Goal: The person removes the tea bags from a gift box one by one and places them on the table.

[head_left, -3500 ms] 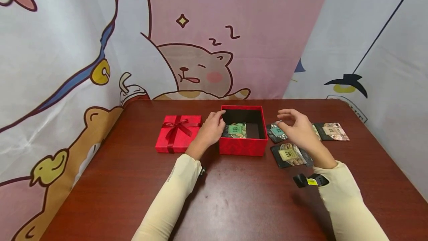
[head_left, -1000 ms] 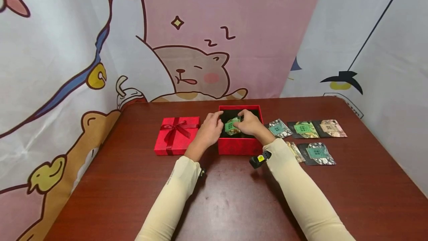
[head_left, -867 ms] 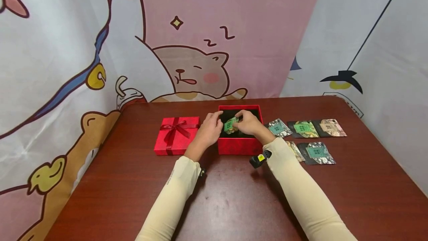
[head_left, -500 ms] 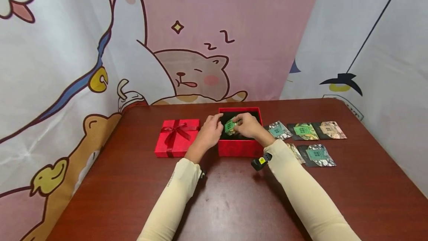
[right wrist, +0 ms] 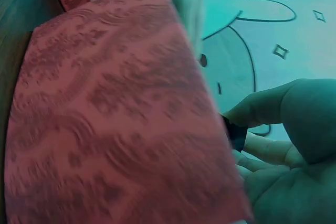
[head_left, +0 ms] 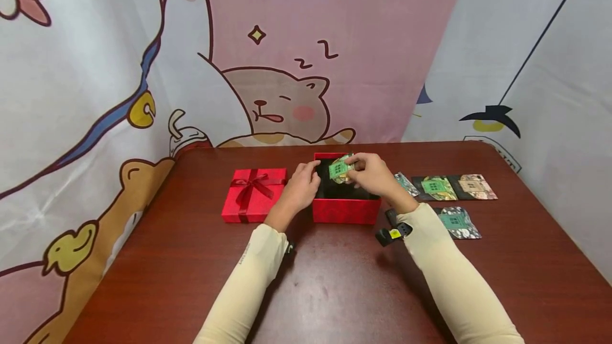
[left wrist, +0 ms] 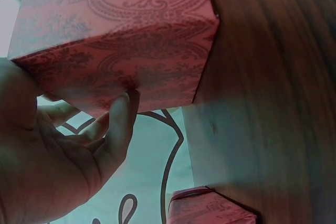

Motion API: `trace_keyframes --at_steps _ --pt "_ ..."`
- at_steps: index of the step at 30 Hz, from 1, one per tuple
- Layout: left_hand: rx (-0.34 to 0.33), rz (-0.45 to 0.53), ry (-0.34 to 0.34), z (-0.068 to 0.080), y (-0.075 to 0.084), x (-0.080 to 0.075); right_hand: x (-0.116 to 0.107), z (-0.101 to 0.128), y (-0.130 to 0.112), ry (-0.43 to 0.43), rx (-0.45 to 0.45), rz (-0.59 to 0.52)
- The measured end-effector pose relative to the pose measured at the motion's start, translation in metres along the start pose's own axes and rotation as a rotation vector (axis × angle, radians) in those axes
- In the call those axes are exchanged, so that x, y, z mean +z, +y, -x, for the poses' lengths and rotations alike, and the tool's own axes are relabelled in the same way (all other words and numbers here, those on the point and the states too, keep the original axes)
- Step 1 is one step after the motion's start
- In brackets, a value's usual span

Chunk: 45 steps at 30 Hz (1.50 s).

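The open red gift box (head_left: 346, 211) stands near the back of the table, dark inside. My left hand (head_left: 300, 187) holds its left wall, index finger at the rim; in the left wrist view fingertips press the patterned outer side. My right hand (head_left: 375, 174) pinches a small flat packet (head_left: 341, 169) with a green label, tilted over the box opening. In the right wrist view the box wall hides most of this packet; only a dark corner (right wrist: 236, 135) shows between thumb and fingers.
The red lid (head_left: 253, 195) with a ribbon bow lies left of the box. Several similar packets lie to the right, including a green-labelled one (head_left: 435, 188), a beige-labelled one (head_left: 474, 187) and a teal-labelled one (head_left: 456, 222). My right forearm covers part of others.
My right hand came from the packets on the right into the box, took hold of the green-labelled packet and lifted it up and rightward. My left hand stays at the box.
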<state>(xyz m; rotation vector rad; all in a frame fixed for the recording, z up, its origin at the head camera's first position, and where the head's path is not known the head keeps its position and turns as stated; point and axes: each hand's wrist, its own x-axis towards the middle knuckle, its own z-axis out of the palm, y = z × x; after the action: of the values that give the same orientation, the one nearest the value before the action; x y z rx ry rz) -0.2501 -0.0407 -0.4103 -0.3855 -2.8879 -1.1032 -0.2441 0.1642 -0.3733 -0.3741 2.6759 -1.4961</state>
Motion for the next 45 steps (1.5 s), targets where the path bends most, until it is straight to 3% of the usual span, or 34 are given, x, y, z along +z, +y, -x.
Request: trace_keyframes --at_steps 12,23,28,36,45 --pt "-0.01 -0.012 -0.014 -0.001 -0.001 0.0 -0.054 0.038 0.018 -0.014 0.028 -0.1" --pt "-0.025 -0.012 -0.021 -0.001 -0.002 0.001 -0.086 0.066 0.035 0.014 0.083 -0.1" --pt "-0.023 -0.01 -0.019 -0.001 -0.001 0.001 -0.098 0.074 0.044 0.045 0.088 -0.125" --pt "-0.013 -0.018 -0.004 -0.002 -0.001 -0.001 -0.122 0.094 0.056 0.127 0.154 -0.062" --pt "-0.013 -0.011 -0.017 0.0 0.0 -0.001 -0.148 0.114 0.084 0.228 0.198 -0.08"
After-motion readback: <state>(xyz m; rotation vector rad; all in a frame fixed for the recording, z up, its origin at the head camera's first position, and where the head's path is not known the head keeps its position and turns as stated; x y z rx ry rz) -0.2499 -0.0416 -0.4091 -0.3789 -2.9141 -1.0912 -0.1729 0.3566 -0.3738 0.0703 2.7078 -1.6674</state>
